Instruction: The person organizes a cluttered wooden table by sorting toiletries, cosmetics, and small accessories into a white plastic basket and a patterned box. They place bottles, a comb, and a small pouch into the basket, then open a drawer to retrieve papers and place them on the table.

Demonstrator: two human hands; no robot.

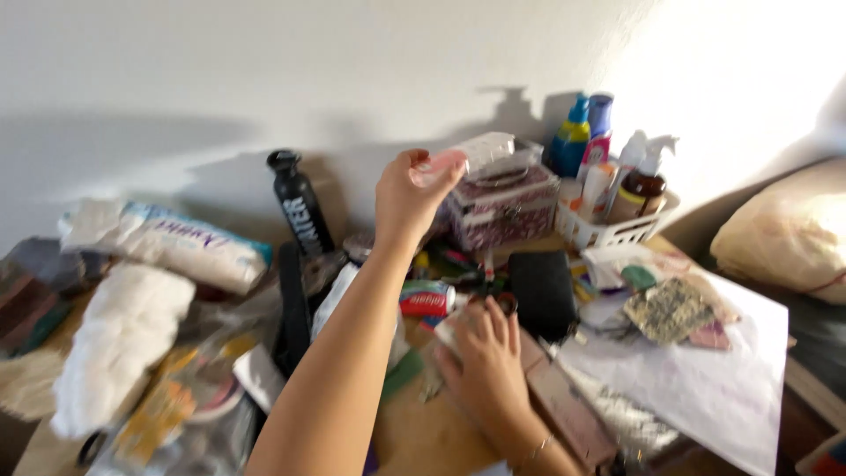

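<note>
Resting flat near the bottom of the view, the right hand lies palm down with fingers spread on something pale and flat on the cluttered table; what is under it is mostly hidden, and it presses rather than grips. Just beside it lies a long brown case, and right of that a white sheet of paper with a patterned card on top.

Further out, the left hand is raised above the clutter, fingers pinched together on a small pink object, held between thumb and fingertips. That object looks flat, rounded and pale pink, a little blurred, so its kind cannot be told. It sits in the air just in front of a patterned box with a clear lid. To handle it well, my judgement is that a light fingertip pinch suits so small a piece, with the lower hand steadying the items on the table so nothing slides.

Between the hands lie a red and white tube and a black pouch. Left of the arm stand a black bottle and soft white packs. Farthest back, against the wall, a white basket holds spray bottles and jars
</note>
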